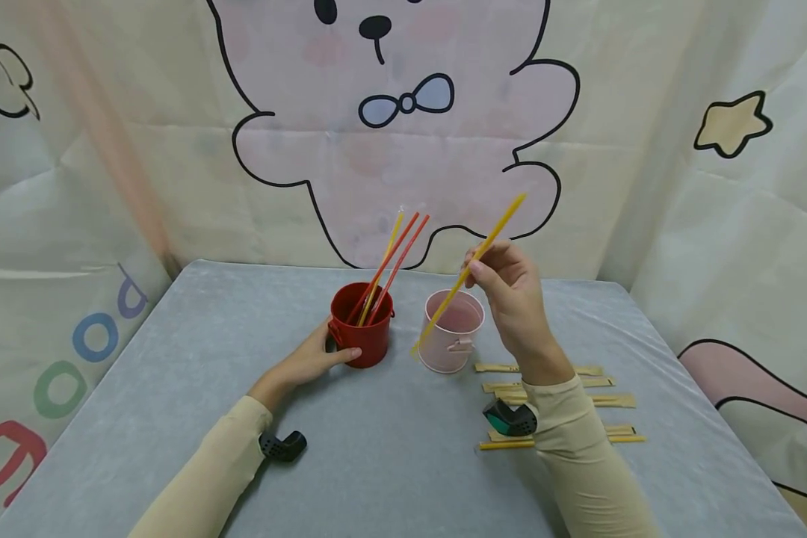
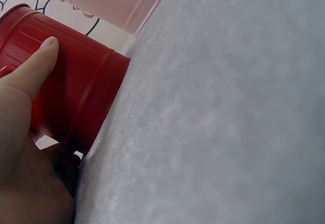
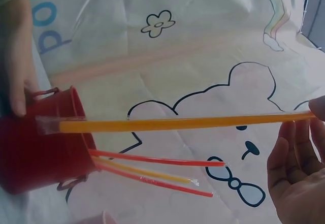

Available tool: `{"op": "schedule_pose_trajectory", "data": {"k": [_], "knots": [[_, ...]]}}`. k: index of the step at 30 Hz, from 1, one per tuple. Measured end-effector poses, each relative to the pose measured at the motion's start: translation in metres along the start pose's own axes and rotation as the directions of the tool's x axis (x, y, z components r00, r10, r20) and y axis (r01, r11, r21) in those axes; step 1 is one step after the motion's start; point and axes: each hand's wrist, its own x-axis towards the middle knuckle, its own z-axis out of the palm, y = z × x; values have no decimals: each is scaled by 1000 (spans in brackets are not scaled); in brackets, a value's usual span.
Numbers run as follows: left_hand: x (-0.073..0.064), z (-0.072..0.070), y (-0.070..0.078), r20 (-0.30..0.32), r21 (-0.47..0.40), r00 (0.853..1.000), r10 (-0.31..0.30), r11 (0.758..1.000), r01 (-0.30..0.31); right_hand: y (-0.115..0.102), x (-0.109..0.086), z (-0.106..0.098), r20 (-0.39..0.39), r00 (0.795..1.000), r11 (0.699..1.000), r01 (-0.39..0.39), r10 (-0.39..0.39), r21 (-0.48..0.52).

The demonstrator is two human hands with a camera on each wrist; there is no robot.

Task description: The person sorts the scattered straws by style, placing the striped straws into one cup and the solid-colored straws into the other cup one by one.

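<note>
Yellow straw (image 1: 453, 294), pinched in the right hand (image 1: 516, 302), slants near the pink bucket (image 1: 440, 353); probably light, slick and easily crushed, it suits a gentle mid-length pinch. Left of that bucket, the left hand (image 1: 312, 360) grips a red bucket (image 1: 371, 346) holding two red straws (image 1: 403, 261) and a second yellow one (image 1: 391, 243).

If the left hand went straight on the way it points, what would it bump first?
The red bucket: the left hand is holding its side. Pushing farther might nudge that bucket toward the pink bucket, though depth is hard to judge.
</note>
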Motion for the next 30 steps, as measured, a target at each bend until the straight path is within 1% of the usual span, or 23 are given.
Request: {"op": "schedule_pose_trajectory", "data": {"k": [4,5,8,10,12,15,18,22,27,30], "knots": [[-1,0,0,-3,1,1000,-5,1000,5,1,3,8,-107,994,997,43,-36,58],[-1,0,0,-5,3,1000,-9,1000,9,3,4,10,-137,989,995,63,-53,74],[0,0,0,-10,11,1000,-21,1000,21,10,5,14,-209,968,987,152,-136,58],[0,0,0,-9,11,1000,-22,1000,23,15,6,15,-239,950,977,211,-199,25],[0,0,0,-4,12,1000,-20,1000,20,19,6,16,-253,935,967,254,-249,-10],[1,-1,-1,-1,8,1000,-17,1000,17,24,5,16,-259,925,959,284,-279,-19],[1,-2,-1,-5,6,1000,-18,1000,18,28,4,18,-245,927,959,282,-283,-41],[2,-3,-2,-6,14,1000,-22,1000,22,37,2,23,-216,942,967,243,-255,-83],[2,-2,-3,-4,16,1000,-15,1000,15,51,-2,29,-173,972,982,136,-158,-134],[1,0,-2,-3,17,1000,-4,1000,4,59,-6,33,-134,988,979,50,-78,-196]]}}
